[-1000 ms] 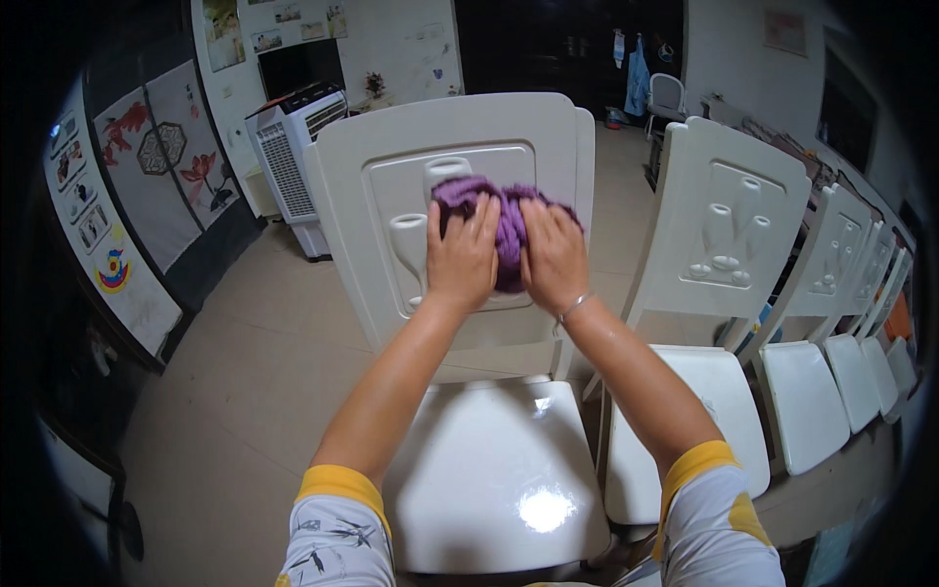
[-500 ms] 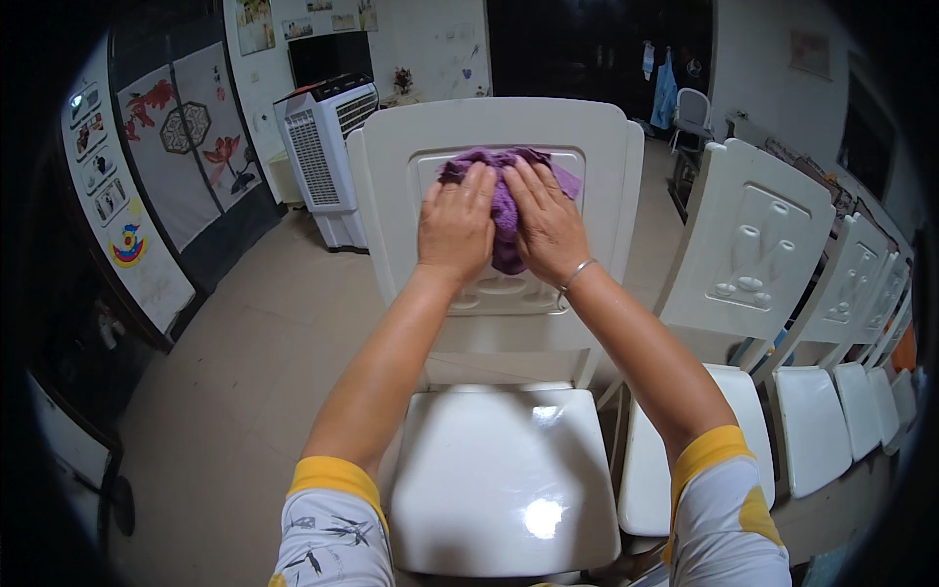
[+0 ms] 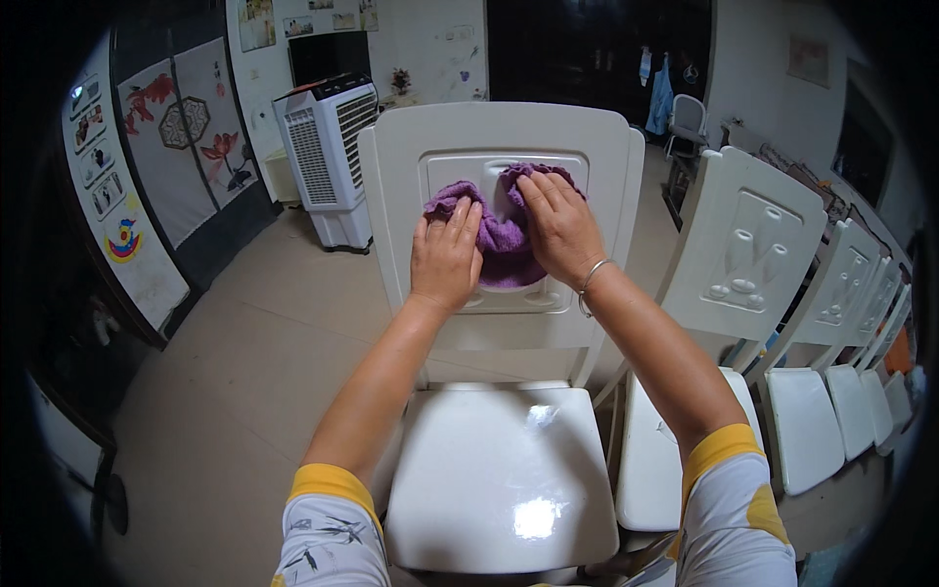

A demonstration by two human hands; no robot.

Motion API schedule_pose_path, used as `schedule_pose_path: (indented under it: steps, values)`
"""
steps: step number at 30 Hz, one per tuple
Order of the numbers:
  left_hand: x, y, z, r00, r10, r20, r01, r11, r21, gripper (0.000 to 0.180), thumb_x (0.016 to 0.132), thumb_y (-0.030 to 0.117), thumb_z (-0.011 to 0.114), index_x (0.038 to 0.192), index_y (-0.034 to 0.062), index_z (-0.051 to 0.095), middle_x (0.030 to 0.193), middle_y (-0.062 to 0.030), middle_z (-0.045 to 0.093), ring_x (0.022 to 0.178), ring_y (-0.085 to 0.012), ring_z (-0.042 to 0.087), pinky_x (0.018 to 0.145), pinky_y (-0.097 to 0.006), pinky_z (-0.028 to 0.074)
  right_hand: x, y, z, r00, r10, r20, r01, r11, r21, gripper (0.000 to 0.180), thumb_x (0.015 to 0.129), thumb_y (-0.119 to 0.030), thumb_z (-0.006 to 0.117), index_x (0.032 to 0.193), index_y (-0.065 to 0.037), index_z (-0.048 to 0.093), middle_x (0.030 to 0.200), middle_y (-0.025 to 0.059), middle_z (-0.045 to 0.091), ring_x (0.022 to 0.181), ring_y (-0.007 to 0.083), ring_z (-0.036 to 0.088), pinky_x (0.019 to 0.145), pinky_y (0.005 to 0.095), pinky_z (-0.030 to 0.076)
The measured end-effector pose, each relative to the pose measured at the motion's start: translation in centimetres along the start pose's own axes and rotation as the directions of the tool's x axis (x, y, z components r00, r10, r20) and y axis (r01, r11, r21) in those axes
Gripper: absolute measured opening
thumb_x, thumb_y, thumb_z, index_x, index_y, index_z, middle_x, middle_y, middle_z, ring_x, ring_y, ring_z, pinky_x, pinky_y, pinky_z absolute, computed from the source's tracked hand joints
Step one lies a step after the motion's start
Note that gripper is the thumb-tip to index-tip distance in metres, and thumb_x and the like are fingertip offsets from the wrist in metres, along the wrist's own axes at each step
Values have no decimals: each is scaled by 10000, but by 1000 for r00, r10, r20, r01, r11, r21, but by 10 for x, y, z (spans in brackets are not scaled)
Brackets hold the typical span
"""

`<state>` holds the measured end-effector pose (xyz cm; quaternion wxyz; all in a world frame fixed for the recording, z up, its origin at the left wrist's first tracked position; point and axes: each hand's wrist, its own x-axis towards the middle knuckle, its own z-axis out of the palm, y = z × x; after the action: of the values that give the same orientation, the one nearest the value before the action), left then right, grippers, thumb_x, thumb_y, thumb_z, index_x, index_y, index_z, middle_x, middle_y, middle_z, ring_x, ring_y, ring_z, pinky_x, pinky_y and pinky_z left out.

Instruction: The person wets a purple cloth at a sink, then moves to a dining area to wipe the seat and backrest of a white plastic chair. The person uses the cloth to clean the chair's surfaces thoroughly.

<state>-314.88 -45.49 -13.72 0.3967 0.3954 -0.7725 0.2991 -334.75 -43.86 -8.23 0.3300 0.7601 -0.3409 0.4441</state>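
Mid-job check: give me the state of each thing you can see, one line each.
Purple cloth: bunched, against the front chair's backrest; dampness can't be told
Left hand: on the cloth, fingers bent
Right hand: on the cloth, fingers bent
Front chair: upright, seat shiny
Chairs at right: upright, in a row
Air cooler: upright; power can't be told
Blue garment: hanging

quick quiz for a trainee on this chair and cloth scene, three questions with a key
1. True or false: the left hand and right hand both touch the purple cloth.
2. The silver bracelet is on: a) the left wrist, b) the right wrist, c) neither.
3. Fill in: on the nearest white chair, the cloth is against the ____.

Key: 1 true; 2 b; 3 backrest.
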Motion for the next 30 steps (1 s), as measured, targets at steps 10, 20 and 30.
schedule_pose_path:
  steps: [10, 20, 30]
  values:
    - [35, -19, -5, 993, 68, -94, -57, 992, 112, 645, 732, 200, 613, 1345, 54, 475, 1382, -105, 495, 1031, -255, 571, 1109, -502, 264, 40, -6, 28, 995, -103, -16, 104, 990, 96, 436, 805, -87, 523, 1236, -28, 547, 1251, 147, 565, 1169, 305, 524, 947, 377, 453]
    - [-60, 20, 22, 994, -107, 23, 109, 985, -136, 730, 770, 201, 650, 1428, 37, 377, 1438, -186, 413, 1153, -337, 511, 1062, -528, 290, -90, 2, 6, 989, 86, 120, -75, 993, -87, 486, 811, -50, 527, 1297, -42, 512, 1342, 142, 525, 1239, 323, 487, 942, 392, 449]
    - [4, 19, 5, 994, -90, -58, 89, 996, -23, 647, 793, 180, 609, 1393, 29, 418, 1417, -140, 442, 1149, -295, 502, 1074, -504, 285, -47, -15, 14, 985, 157, 65, -151, 984, -97, 496, 815, -62, 524, 1306, -6, 489, 1382, 167, 482, 1276, 339, 446, 965, 397, 432]
